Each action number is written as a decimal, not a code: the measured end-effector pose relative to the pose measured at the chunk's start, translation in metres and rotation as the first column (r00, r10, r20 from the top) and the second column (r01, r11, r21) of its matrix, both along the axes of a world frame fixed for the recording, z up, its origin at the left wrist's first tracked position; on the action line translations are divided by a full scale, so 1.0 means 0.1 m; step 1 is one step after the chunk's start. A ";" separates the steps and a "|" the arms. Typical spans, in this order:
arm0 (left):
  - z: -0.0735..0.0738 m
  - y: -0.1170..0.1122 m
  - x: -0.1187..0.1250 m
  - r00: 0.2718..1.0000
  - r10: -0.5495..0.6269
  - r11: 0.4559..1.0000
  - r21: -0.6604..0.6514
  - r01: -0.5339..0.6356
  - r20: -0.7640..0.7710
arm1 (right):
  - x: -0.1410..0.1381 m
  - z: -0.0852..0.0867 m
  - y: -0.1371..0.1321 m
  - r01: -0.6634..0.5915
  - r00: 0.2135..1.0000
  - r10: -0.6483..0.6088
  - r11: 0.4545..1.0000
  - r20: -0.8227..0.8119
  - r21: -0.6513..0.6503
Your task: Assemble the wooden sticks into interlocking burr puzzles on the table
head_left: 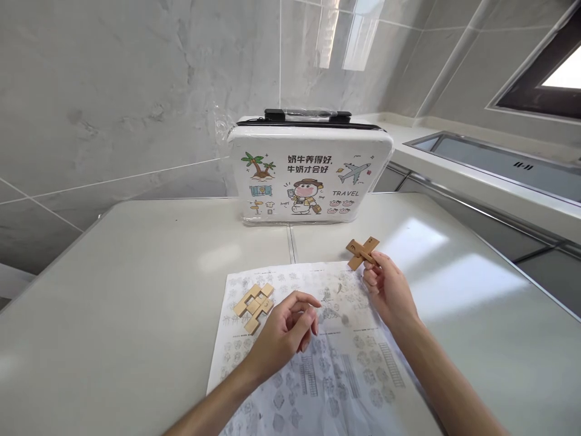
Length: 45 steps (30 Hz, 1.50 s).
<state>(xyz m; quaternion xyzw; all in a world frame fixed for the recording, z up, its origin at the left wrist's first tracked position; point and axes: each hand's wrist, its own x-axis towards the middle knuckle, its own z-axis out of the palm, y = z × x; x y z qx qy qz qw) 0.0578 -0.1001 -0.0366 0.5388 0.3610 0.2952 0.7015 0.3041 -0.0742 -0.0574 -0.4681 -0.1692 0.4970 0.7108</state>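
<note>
The instruction sheet (336, 363) runs off the bottom edge, its tiny diagrams unreadable (partly covered by both forearms too). The window (551, 72) is cut by the right edge.

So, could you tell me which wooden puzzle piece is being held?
The cross-shaped piece, pinched by the right hand; the other cluster lies untouched on the paper sheet.
</note>
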 end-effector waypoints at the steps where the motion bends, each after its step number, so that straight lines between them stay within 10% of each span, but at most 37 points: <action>1: 0.01 0.00 0.00 1.000 0.000 1.000 -0.001 0.000 0.000 | 0.01 -0.01 0.00 0.034 0.999 -0.034 0.999 0.008 -0.013; 22: 0.03 -0.02 0.01 0.997 -0.046 0.998 0.047 0.048 -0.059 | -0.04 -0.03 -0.02 0.147 0.980 -0.140 0.988 0.138 -0.045; 45: 0.02 -0.02 0.02 0.995 -0.061 0.996 0.066 0.066 -0.076 | -0.25 0.05 -0.11 -0.050 0.896 0.053 0.999 0.441 -0.018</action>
